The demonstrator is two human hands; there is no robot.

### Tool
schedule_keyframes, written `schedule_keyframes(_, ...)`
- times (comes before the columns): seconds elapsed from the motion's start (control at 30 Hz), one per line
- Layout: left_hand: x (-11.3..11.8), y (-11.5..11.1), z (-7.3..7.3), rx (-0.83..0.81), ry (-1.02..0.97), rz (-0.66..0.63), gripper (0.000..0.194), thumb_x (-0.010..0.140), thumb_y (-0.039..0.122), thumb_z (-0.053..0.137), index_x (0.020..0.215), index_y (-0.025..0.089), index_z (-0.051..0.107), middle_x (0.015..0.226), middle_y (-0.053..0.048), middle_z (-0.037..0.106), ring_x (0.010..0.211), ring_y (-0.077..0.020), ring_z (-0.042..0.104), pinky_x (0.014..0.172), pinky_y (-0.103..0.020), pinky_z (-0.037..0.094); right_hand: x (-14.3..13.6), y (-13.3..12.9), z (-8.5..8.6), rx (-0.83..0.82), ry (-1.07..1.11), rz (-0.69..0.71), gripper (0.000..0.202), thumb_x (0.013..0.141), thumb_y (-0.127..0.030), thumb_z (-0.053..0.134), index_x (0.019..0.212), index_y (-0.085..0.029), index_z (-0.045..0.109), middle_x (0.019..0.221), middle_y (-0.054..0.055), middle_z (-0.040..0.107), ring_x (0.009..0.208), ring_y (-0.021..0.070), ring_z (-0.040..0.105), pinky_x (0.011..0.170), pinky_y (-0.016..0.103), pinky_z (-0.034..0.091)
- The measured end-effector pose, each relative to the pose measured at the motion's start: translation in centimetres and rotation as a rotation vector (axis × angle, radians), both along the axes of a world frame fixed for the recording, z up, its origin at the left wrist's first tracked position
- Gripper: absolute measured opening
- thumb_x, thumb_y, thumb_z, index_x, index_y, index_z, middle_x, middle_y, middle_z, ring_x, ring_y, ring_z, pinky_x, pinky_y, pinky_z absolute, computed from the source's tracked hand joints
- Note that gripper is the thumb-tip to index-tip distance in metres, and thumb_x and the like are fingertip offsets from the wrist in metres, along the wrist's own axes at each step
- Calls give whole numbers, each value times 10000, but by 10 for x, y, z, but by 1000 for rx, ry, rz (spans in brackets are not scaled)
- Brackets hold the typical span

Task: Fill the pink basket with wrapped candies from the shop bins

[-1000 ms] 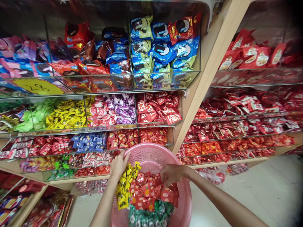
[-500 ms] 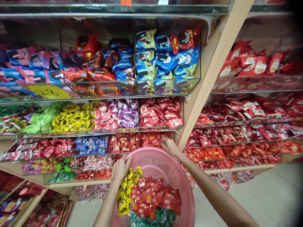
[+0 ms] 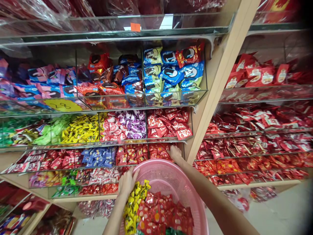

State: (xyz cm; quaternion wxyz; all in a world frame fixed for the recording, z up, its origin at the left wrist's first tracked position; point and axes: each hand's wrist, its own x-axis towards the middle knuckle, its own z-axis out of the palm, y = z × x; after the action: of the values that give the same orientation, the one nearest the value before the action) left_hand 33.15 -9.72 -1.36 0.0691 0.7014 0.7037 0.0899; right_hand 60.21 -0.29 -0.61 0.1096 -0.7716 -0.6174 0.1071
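My left hand (image 3: 127, 182) grips the upper left rim of a pink plastic basket (image 3: 195, 195), thumb over the edge. The basket holds yellow packets (image 3: 133, 205), red packets (image 3: 166, 212) and some green ones at the bottom edge of the view. Beyond the basket's far rim, my right hand (image 3: 175, 152) reaches into a shelf compartment of small red packets (image 3: 158, 150). Its fingertips are among or just over those packets, partly hidden, so whether they hold one cannot be made out.
Glass-fronted shelves (image 3: 122, 142) with candy compartments rise ahead. A slanting wooden post (image 3: 220, 78) stands right of my right hand. Blue packets (image 3: 97, 157) lie left of the red ones. Pale floor (image 3: 281, 209) shows at the lower right.
The view has tilted up slightly, so shelves and basket appear lower. My right hand has moved further into the red packets' compartment. My left hand still holds the rim.
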Motion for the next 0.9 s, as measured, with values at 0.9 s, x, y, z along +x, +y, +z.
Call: schedule_keyframes(0.9, 2, -3, 3, -11, 3, 11, 493, 857, 547, 238, 1119, 243, 525, 878, -111, 675, 817, -243, 630, 678, -287, 403, -11, -85, 33, 348, 1331, 203, 304, 751, -470, 523, 668, -206, 396, 680, -23, 476, 697, 123, 516, 730, 282, 461)
